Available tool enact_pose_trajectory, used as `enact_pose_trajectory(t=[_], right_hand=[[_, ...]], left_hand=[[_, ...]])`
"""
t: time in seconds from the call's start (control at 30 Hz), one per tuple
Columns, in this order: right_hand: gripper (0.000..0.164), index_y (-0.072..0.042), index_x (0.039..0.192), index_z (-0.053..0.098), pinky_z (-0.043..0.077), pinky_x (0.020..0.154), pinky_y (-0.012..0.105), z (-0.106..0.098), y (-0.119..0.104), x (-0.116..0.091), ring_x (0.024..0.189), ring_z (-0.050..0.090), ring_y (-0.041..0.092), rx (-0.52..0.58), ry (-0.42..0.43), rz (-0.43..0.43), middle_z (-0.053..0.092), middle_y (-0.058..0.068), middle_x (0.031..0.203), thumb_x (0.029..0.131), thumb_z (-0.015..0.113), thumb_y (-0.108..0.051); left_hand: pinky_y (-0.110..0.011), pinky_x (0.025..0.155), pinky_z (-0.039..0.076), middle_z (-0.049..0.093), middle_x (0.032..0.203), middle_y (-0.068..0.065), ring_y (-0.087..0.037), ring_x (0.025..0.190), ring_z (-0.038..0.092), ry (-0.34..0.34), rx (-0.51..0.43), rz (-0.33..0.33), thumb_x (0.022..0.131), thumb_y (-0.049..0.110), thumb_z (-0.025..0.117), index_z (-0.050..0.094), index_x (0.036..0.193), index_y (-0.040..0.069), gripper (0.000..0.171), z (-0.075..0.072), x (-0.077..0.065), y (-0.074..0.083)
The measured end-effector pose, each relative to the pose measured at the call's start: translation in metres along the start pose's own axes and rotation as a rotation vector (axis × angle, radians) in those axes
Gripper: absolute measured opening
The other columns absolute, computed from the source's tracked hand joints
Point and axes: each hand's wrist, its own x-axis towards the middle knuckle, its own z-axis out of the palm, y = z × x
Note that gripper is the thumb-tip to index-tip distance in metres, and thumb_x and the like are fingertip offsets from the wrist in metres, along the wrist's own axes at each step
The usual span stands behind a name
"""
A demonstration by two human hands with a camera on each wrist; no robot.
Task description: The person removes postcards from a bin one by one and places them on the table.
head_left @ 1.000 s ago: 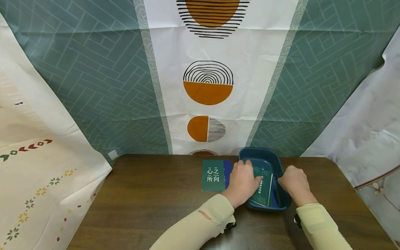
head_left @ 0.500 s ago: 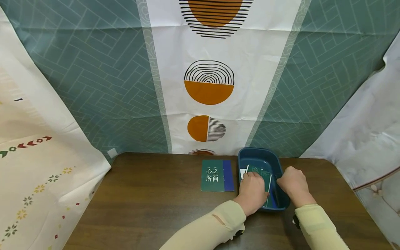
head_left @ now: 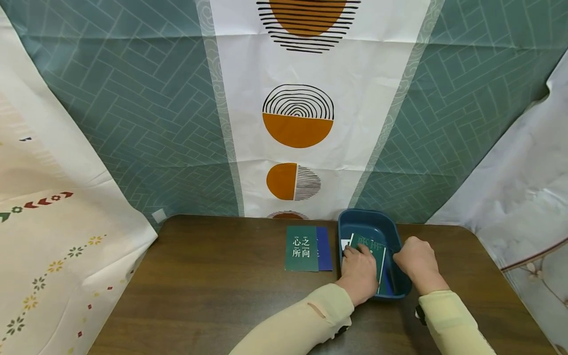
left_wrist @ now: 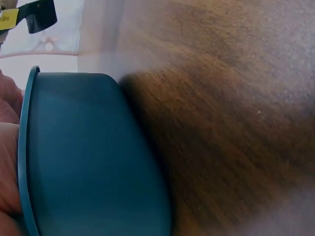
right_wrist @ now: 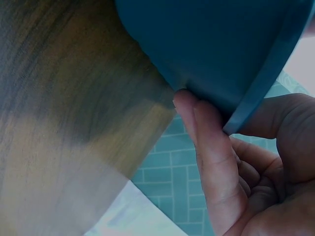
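A: What is at the centre of the work?

B: A green booklet [head_left: 372, 242], lying inside a dark blue basin [head_left: 369, 217] at the far right of the scene. It sits slightly askew, part-covered by a hand. Something white shows at its left edge, too small to make out.

A: What are the hands doing?

B: The left hand [head_left: 358, 272] reaches in over the near wall, its fingers lying a little apart on the booklet's cover. The thumb is hidden, so I cannot tell whether they pinch it. The right hand [right_wrist: 246, 162] pinches the basin's right rim, thumb inside and fingers outside.

A: Which step is this?

B: Handling the booklet in the basin, I judge, with the right hand bracing.

A: And the next move?

B: It likely calls for a sure touch on the booklet's edge, with the basin kept steady.

A: What lies around them?

B: Left of the basin, a second green booklet [head_left: 301, 249] with white characters overlaps a blue booklet [head_left: 325, 249], both flat on the brown worktop [head_left: 199, 281]. Beyond the far edge hangs a patterned cloth [head_left: 297, 172].
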Motion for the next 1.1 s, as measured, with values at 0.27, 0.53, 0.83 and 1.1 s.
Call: enact_pose_trajectory(t=[0.27,0.53,0.83,1.1], right_hand=[[0.023,0.006,0.079,0.056,0.048,0.054,0.042,0.002,0.0,0.0,0.06,0.052,0.027,0.009,0.001,0.001,0.055,0.016,0.072,0.076,0.058,-0.017],[0.026,0.007,0.082,0.055,0.048,0.056,0.044,0.002,0.001,0.001,0.062,0.053,0.028,0.004,0.004,-0.001,0.055,0.018,0.074,0.077,0.059,-0.018],[0.029,0.009,0.086,0.055,0.048,0.054,0.041,0.0,-0.002,-0.001,0.062,0.052,0.028,0.012,-0.016,0.021,0.055,0.018,0.074,0.077,0.06,-0.019],[0.032,0.009,0.088,0.055,0.048,0.054,0.043,0.001,-0.001,0.0,0.063,0.053,0.029,0.0,-0.01,0.018,0.055,0.02,0.076,0.077,0.061,-0.021]], left_hand=[[-0.023,0.084,0.039,0.052,0.121,-0.01,-0.021,0.108,0.046,0.004,-0.008,-0.027,0.058,0.058,0.075,0.032,0.141,0.012,0.104,0.001,-0.001,0.002],[-0.025,0.08,0.041,0.054,0.109,-0.006,-0.019,0.094,0.05,0.135,-0.025,-0.035,0.073,0.057,0.066,0.039,0.135,0.014,0.08,0.0,-0.004,0.001],[-0.026,0.085,0.041,0.053,0.111,-0.007,-0.018,0.096,0.051,0.263,-0.008,-0.025,0.087,0.052,0.055,0.044,0.132,0.011,0.062,-0.001,-0.005,-0.003],[-0.025,0.081,0.043,0.056,0.103,-0.005,-0.017,0.088,0.052,0.286,0.089,0.054,0.07,0.056,0.069,0.053,0.124,0.008,0.074,-0.003,-0.008,-0.011]])
